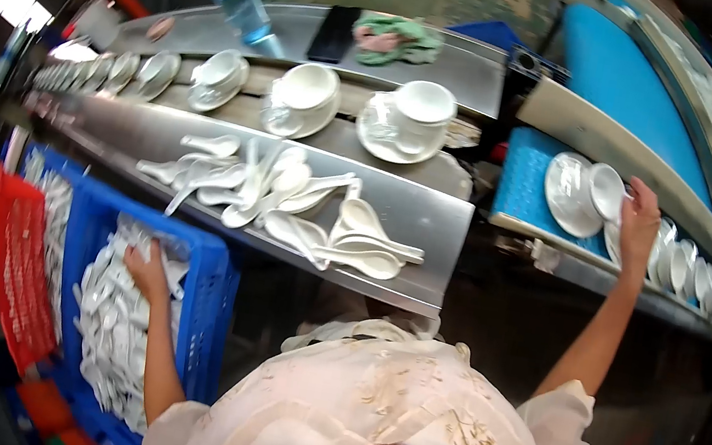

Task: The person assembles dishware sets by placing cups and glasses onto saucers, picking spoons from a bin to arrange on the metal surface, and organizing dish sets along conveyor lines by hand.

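White spoons lie under the left hand, grip unclear, while the right hand at two o'clock pinches a bowl.

White ceramic spoons heaped in blue crate; white cup, seemingly upright, on saucer.

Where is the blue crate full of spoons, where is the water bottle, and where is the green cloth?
Blue crate [216,280], head view: on its right wall.
Water bottle [240,1], head view: on the middle of its clear body.
Green cloth [401,40], head view: on the middle of the crumpled cloth.
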`<state>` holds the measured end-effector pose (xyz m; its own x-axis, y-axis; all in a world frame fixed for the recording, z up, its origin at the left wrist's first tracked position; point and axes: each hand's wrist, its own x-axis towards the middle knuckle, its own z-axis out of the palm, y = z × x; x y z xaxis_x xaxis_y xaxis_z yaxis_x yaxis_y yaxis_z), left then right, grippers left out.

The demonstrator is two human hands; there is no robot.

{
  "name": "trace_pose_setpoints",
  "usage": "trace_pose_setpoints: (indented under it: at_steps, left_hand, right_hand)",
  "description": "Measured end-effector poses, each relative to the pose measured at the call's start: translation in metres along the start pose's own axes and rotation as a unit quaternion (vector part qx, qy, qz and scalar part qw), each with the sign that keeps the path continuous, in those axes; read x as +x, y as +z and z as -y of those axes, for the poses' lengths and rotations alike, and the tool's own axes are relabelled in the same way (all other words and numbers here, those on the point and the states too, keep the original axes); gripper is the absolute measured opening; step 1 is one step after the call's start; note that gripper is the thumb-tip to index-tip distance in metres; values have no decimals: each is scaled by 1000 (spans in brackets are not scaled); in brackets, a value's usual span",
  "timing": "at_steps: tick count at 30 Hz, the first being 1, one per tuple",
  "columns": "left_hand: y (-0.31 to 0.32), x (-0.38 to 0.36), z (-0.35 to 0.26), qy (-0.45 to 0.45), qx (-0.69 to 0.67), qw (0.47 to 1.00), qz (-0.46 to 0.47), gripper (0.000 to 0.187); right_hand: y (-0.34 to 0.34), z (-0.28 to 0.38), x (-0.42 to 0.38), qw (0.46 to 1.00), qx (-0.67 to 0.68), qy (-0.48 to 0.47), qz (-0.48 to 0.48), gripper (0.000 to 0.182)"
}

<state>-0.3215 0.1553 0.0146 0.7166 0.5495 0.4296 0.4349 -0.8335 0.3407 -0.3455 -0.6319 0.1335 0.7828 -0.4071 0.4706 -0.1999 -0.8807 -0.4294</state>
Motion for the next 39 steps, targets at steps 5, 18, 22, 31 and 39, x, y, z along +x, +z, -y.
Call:
trace_pose_setpoints:
  at_steps: [5,18,22,31,39]
  left_hand:
    - [-16,-5,-22,7,-55,998,-5,47]
    - [-79,23,-17,-33,-88,996,11,28]
    - [-89,40,3,-206,-283,937,14,24]
    - [-96,30,17,-324,-408,844,125,46]
    - [-106,32,37,-78,-130,958,245,8]
  right_hand:
    - [32,-30,44,988,-73,9,139,46]
    - [71,1,66,933,-82,26,349,53]
    - [73,28,59,929,-22,46,368,53]
    - [101,47,11,896,322,219,215,42]
    - [123,72,8,839,441,238,211,42]
